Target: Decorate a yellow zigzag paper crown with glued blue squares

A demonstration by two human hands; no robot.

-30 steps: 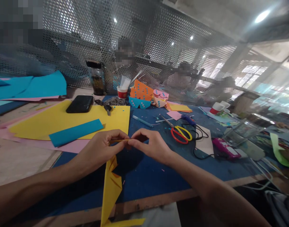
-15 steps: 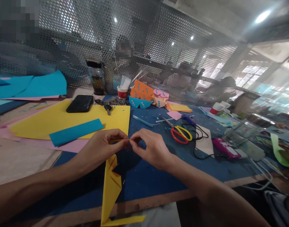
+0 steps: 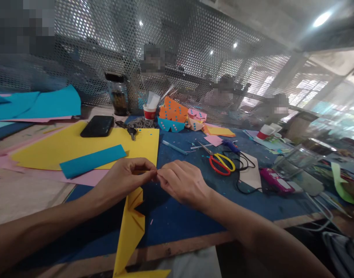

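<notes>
A folded yellow paper (image 3: 130,227) with creased, notched edges hangs down from my left hand (image 3: 127,173), past the table's front edge. The thumb and fingers of that hand are pinched on its upper part, which is mostly hidden. My right hand (image 3: 184,183) is closed at the same spot, its fingertips meeting those of the left; the bit of paper between them barely shows. Just beyond the left hand, a blue paper strip (image 3: 92,160) lies across large yellow sheets (image 3: 49,150). To the right of the hands are scissors (image 3: 221,163) with red and yellow handles.
A black phone (image 3: 97,126) and keys (image 3: 132,132) rest on the yellow sheets. Behind stand a jar (image 3: 119,94), a paper cup (image 3: 149,112) and folded paper pieces (image 3: 173,110) with dots. A pen (image 3: 175,147), a glue gun (image 3: 231,146) and a magenta item (image 3: 276,180) lie rightward.
My right hand has turned over, its back now facing up and its fingers closer to the left. The hanging yellow paper has swung slightly left and down.
</notes>
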